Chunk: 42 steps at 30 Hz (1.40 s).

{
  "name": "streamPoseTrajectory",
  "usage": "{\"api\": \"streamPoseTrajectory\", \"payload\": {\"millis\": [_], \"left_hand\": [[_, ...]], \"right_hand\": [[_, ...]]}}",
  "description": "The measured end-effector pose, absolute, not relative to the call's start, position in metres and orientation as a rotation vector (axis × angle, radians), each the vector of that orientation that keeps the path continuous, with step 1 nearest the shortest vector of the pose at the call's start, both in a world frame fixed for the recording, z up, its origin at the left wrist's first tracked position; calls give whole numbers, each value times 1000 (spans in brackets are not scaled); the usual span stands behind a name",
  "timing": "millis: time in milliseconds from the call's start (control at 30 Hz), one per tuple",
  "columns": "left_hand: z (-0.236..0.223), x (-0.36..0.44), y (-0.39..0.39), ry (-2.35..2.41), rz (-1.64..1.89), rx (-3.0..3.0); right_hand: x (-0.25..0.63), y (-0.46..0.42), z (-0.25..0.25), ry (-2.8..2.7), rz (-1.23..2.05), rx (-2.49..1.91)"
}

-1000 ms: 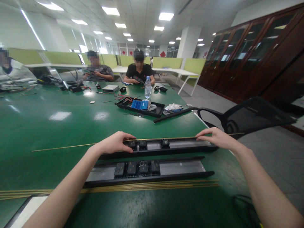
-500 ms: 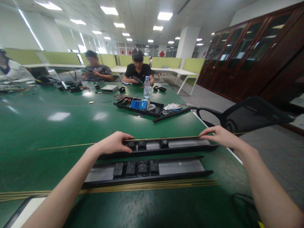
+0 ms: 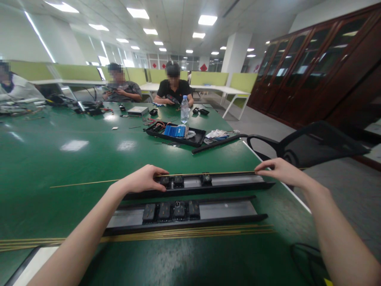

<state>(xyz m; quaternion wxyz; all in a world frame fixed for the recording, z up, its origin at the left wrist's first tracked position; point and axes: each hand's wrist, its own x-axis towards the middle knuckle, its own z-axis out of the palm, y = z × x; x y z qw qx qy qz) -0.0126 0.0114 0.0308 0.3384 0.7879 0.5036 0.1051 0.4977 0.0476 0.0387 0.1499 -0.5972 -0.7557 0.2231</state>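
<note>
A long black channel (image 3: 228,182) with a grey inner floor lies across the table, several black socket blocks (image 3: 206,179) set in it. Along its far edge runs a thin brass rod (image 3: 80,184), which sticks out past both ends. My left hand (image 3: 145,178) is closed round the channel's left part, thumb on the near side and fingers on the far side by the rod. At the right end my right hand (image 3: 274,169) pinches the rod between thumb and fingers. Closer to me lies a second channel (image 3: 226,209) with several black socket blocks (image 3: 164,211) side by side.
Several brass rods (image 3: 184,233) lie in front of the near channel. Beyond are a black tray (image 3: 196,137) with a blue finned part, a water bottle (image 3: 184,109), gloves (image 3: 217,136) and a black strip (image 3: 220,143). A chair (image 3: 315,147) stands right; people sit across the table.
My right hand has slid slightly to the right along the rod, and the rod's left tip has shifted a little rightward. My left hand stays in place on the channel.
</note>
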Motion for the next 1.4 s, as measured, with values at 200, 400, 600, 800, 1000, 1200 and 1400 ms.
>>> {"api": "streamPoseTrajectory", "payload": {"millis": [200,400,600,800,1000,1200,1400], "left_hand": [[32,-13,11,1295,277,2065],[33,-12,11,1297,278,2063],[33,-12,11,1297,281,2071],[34,-8,9,1292,323,2116],[37,-5,7,1242,323,2099],[37,-2,7,1211,330,2125],[37,-2,7,1211,338,2133]], "right_hand": [[506,49,38,-2193,611,-1763],[508,49,38,-2185,533,-1793],[496,46,46,-2151,116,-1588],[451,45,36,-2260,79,-1263],[388,38,14,-2420,112,-987],[359,28,1,-2441,30,-883],[349,23,-11,-2368,1,-866]]}}
